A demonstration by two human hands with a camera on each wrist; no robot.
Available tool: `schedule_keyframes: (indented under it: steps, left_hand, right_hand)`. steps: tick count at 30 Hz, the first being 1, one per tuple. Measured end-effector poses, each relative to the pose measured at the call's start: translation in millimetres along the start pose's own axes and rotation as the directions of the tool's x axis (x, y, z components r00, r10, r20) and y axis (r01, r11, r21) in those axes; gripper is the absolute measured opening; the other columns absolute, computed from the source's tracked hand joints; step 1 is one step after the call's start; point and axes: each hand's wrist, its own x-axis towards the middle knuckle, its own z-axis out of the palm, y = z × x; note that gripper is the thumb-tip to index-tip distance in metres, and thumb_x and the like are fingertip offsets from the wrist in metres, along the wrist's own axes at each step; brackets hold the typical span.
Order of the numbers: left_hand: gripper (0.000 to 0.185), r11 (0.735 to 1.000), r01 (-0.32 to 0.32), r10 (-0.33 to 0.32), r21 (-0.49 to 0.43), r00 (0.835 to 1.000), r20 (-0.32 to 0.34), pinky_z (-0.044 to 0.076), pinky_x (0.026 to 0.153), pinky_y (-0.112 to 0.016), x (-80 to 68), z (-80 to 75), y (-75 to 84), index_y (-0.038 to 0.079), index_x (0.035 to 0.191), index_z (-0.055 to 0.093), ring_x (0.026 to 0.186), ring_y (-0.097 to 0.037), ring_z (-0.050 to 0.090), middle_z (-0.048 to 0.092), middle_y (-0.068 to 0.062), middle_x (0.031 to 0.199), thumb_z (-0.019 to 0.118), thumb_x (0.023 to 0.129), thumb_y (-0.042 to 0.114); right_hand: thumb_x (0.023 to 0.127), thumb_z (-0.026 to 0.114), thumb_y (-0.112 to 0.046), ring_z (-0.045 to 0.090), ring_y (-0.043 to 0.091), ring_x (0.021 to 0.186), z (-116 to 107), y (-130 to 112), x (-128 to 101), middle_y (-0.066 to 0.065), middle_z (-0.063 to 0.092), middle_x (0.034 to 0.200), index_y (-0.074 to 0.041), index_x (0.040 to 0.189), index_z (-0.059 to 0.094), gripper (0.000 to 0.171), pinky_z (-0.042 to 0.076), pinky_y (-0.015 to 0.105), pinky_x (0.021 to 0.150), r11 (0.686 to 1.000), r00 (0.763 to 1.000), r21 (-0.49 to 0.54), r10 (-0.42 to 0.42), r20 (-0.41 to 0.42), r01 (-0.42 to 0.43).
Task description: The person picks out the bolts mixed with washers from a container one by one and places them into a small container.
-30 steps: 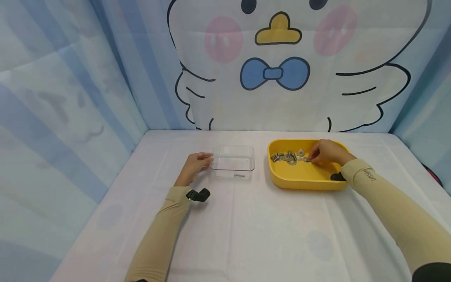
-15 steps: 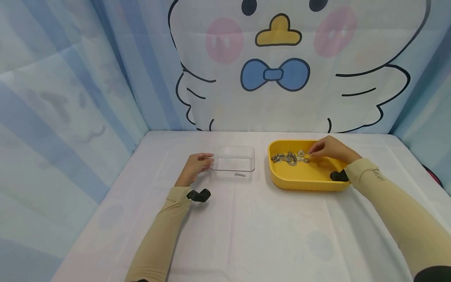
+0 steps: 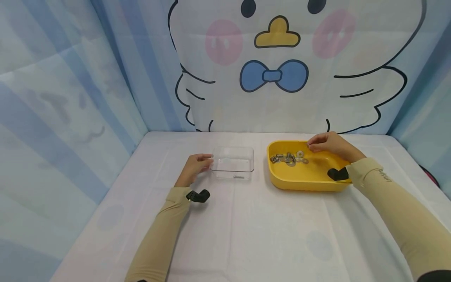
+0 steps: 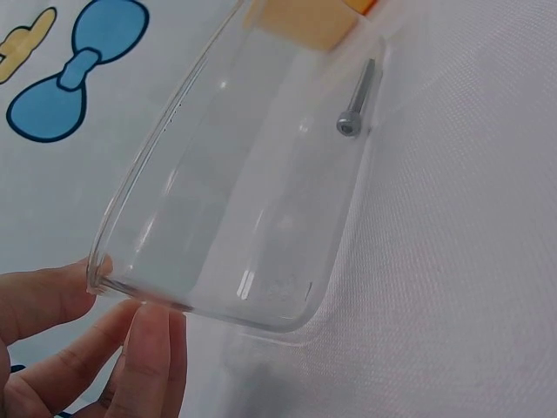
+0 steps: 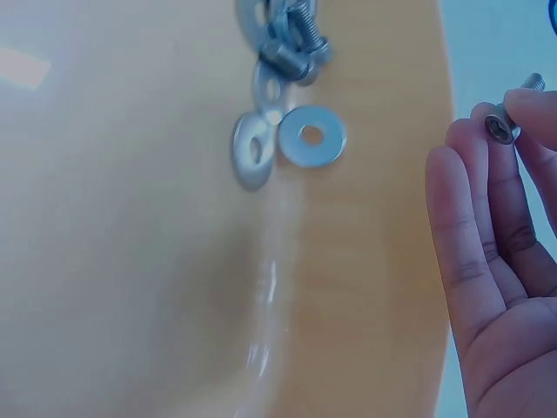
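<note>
My left hand [image 3: 193, 167] grips the near-left corner of a clear plastic box [image 4: 235, 319], with fingertips against its wall and rim. Inside the box, along the near wall, lies one socket-head bolt [image 4: 351, 120]. My right hand [image 3: 332, 144] pinches another socket-head bolt [image 5: 499, 127] between thumb and fingers; its threaded end shows past the thumb. That hand is over the back rim of a yellow tray [image 3: 306, 186]. In the tray, a loose pile holds several bolts [image 5: 287, 59] and flat washers [image 5: 312, 137].
The tray stands to the right of the box on a white cloth-covered table [image 3: 246, 235], with a gap between them. Behind the table hangs a cartoon-printed curtain [image 3: 275, 105]. A black wrist camera [image 3: 338, 174] on the right arm hangs over the tray.
My right hand has lifted from beside the pile of hardware toward the tray's back rim, with a bolt between its fingers. The left hand and the clear box have stayed in place.
</note>
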Motion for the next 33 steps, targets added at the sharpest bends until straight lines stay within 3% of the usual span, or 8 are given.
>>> schedule_keyframes:
  steps: [6,18,20,25,33]
  left_hand:
    - [0.037,1.0,0.002,-0.002,0.008,1.0,-0.005,0.051,0.096,-0.033,2.1,0.4,-2.0,0.003,0.126,0.057,0.098,-0.016,0.057,0.057,-0.016,0.126,0.061,0.091,0.012]
    - [0.037,1.0,-0.01,0.01,-0.004,1.0,-0.001,0.052,0.091,-0.028,3.7,-0.8,-2.0,0.002,0.126,0.057,0.093,-0.012,0.057,0.057,-0.016,0.124,0.061,0.091,0.011]
    - [0.036,1.0,-0.003,0.003,-0.003,1.0,-0.002,0.053,0.089,-0.025,3.6,-0.8,-1.9,0.003,0.126,0.057,0.092,-0.011,0.057,0.058,-0.015,0.124,0.061,0.091,0.011]
    - [0.037,1.0,0.002,-0.002,0.003,1.0,-0.001,0.053,0.087,-0.024,2.7,-0.5,-0.7,0.002,0.127,0.057,0.092,-0.011,0.058,0.057,-0.016,0.124,0.06,0.091,0.011]
    - [0.037,1.0,0.007,-0.007,0.003,1.0,-0.005,0.053,0.09,-0.027,2.5,0.2,0.8,0.003,0.127,0.057,0.092,-0.012,0.058,0.058,-0.014,0.12,0.06,0.091,0.012]
  right_hand:
    - [0.09,0.061,-0.036,0.061,0.01,0.097,0,-7,2,0.019,0.057,0.126,0.002,0.123,0.054,0.05,0.049,0.039,0.099,0.996,1.0,0.087,-0.006,-0.018,0.008]
    - [0.09,0.062,-0.034,0.061,0.025,0.106,13,-33,9,0.014,0.062,0.116,0.0,0.117,0.052,0.044,0.053,0.024,0.091,0.973,0.998,0.223,-0.046,-0.052,0.057]
    - [0.091,0.062,-0.033,0.062,0.024,0.105,15,-38,11,0.009,0.064,0.111,0.0,0.115,0.052,0.042,0.054,0.022,0.088,0.968,0.997,0.242,-0.056,-0.054,0.068]
    - [0.092,0.061,-0.028,0.063,0.02,0.101,23,-52,15,0.004,0.066,0.104,0.0,0.112,0.054,0.035,0.053,0.029,0.093,0.953,0.994,0.283,-0.101,-0.047,0.11]
    - [0.092,0.061,-0.02,0.065,0.015,0.096,36,-75,25,-0.003,0.068,0.094,-0.002,0.105,0.058,0.023,0.053,0.031,0.092,0.903,0.983,0.393,-0.181,-0.024,0.176]
